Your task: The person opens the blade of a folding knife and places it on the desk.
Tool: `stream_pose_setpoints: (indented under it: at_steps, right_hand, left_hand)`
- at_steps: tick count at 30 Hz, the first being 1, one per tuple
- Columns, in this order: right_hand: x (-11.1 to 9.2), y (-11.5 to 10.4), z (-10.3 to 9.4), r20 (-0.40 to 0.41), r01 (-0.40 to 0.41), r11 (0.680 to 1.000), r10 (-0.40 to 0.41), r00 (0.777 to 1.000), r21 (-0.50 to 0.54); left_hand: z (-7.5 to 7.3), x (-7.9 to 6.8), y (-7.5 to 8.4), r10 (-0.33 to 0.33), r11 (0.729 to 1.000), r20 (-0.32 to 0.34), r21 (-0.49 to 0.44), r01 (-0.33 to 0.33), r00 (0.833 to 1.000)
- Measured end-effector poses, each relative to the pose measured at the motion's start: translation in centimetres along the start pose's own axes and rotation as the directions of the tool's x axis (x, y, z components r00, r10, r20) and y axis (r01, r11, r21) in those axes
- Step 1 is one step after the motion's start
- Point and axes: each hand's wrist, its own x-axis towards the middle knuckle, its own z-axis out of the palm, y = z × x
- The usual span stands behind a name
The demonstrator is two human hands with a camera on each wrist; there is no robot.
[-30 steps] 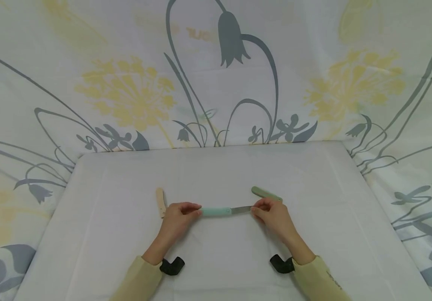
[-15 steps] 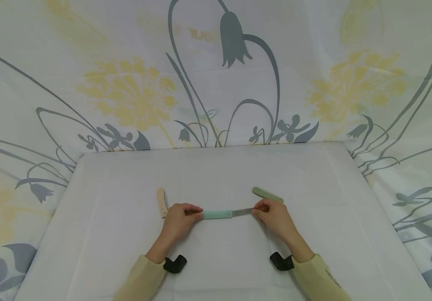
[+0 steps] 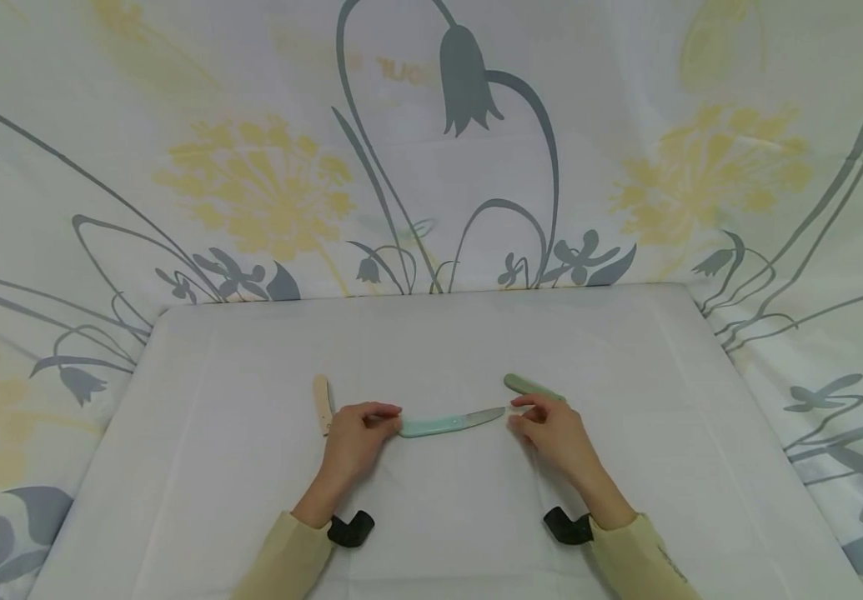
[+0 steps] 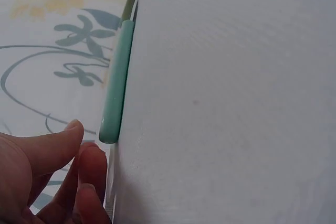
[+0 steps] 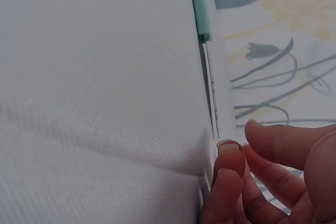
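A folding knife with a mint-green handle (image 3: pixel 431 427) lies unfolded on the white table, its metal blade (image 3: pixel 485 417) pointing right. My left hand (image 3: pixel 359 433) is at the handle's butt end; in the left wrist view the thumb (image 4: pixel 65 135) and bent fingers sit just short of the handle (image 4: pixel 118 87), holding nothing. Beyond the blade's tip is my right hand (image 3: pixel 549 429). Its thumb and fingers are parted, and in the right wrist view the thin blade (image 5: pixel 212 93) ends just before the fingertips (image 5: pixel 229 148).
Past my left hand lies a folded beige knife (image 3: pixel 322 402). A folded green knife (image 3: pixel 530 386) is behind my right hand, partly covered by it. The white tabletop (image 3: pixel 431 350) meets a flower-patterned cloth (image 3: pixel 416 167) at the back and sides.
My right fingers have let go of the blade tip and parted, and the tip now shows. The mint-green knife has tilted, its blade end farther from me. My left fingers have come off the handle.
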Motion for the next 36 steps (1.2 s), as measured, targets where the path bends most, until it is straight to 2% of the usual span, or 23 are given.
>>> stream_pose_setpoints:
  at_steps: [8,15,25,28,36]
  right_hand:
    - [-0.2,0.0,-1.2,-0.072,0.005,1.0,-0.003,0.997,0.029]
    - [-0.2,0.5,-2.9,-0.148,-0.001,0.998,0.009,0.989,0.056]
    - [-0.4,2.0,-4.9,-0.231,-0.023,1.0,0.024,0.973,0.005]
    - [-0.2,2.4,-5.3,-0.241,-0.036,0.999,0.032,0.97,-0.012]
    - [0.7,3.6,-5.5,-0.158,-0.094,0.995,0.091,0.983,-0.014]
  left_hand:
    - [0.3,1.2,1.5,0.014,0.994,0.034,-0.113,-0.01,0.999]
    - [1.5,3.0,3.2,0.036,0.979,0.08,-0.201,-0.02,0.996]
    - [5.3,5.2,4.9,0.071,0.978,0.135,-0.205,-0.043,0.988]
    - [6.6,5.7,5.3,0.06,0.978,0.156,-0.205,-0.028,0.986]
    - [9.7,6.0,6.8,0.019,0.982,0.218,-0.188,0.023,0.976]
